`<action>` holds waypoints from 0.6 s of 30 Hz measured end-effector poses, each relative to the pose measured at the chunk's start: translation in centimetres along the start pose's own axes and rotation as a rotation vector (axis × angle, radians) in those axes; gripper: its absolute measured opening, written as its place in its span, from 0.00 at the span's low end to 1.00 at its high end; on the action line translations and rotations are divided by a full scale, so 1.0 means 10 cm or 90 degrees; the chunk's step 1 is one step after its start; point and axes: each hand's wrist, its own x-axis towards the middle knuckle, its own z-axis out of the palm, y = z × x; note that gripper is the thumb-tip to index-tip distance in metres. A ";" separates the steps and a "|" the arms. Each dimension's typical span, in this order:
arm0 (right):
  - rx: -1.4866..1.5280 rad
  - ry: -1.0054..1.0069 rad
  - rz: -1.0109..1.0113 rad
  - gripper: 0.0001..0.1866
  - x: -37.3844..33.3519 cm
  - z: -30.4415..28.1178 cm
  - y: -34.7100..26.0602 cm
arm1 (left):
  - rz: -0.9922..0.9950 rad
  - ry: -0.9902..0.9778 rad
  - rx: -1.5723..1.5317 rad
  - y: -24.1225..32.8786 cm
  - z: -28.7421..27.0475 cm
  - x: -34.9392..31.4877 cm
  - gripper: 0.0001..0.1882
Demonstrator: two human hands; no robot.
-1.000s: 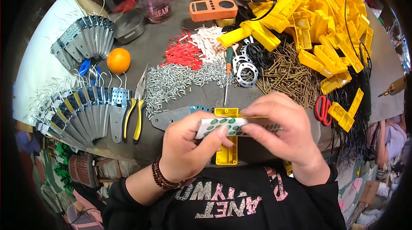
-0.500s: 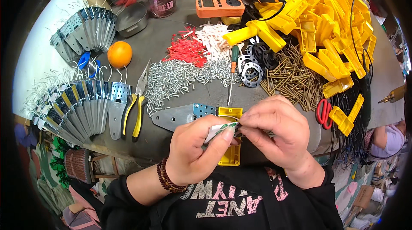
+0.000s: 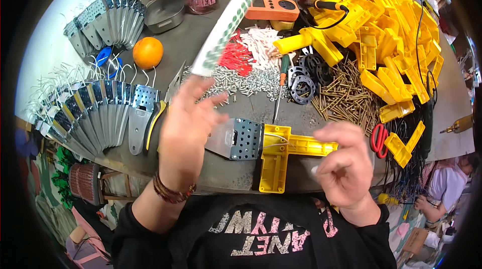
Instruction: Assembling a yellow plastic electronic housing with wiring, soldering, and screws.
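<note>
My left hand (image 3: pixel 183 128), smeared by motion, is raised left of the middle with its fingers spread. Just beyond its fingertips a white strip with green dots (image 3: pixel 221 38) is in the air, slanting up over the bench. My right hand (image 3: pixel 346 163) hovers by the handle end of a yellow plastic housing half (image 3: pixel 273 168), its fingers curled but apart. A small pale spot shows at its thumb tip; I cannot tell whether it is the nail. The T-shaped housing lies with its hollow side up, a thin wire inside. A perforated metal blade (image 3: pixel 246 139) adjoins its left side.
Metal blades with wires (image 3: pixel 100 113) fan out at left, near an orange (image 3: pixel 148 52). Silver screws (image 3: pixel 236 86), red sleeves (image 3: pixel 235 58), a screwdriver (image 3: pixel 281 86) and long brass-coloured screws (image 3: pixel 346 93) lie beyond. Yellow housings (image 3: pixel 381 33) heap far right; red-handled scissors (image 3: pixel 379 141) lie nearer.
My hands have parted. The left moved leftward and the white strip swung up and away over the bench. My right hand drew back slightly, uncovering the yellow housing.
</note>
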 end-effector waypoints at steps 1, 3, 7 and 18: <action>0.036 -0.087 0.026 0.09 -0.05 -0.02 0.01 | 0.143 -0.221 0.426 0.04 -0.04 -0.06 0.26; 0.081 -0.186 0.057 0.11 -0.20 0.02 -0.01 | 0.307 -0.501 1.018 0.10 0.00 -0.14 0.38; 0.022 -0.234 0.037 0.12 -0.36 0.21 -0.05 | 0.346 -0.510 1.011 -0.07 -0.13 -0.01 0.37; -0.136 -0.206 -0.043 0.12 -0.38 0.28 -0.19 | 0.304 -0.476 0.997 -0.12 -0.08 0.06 0.31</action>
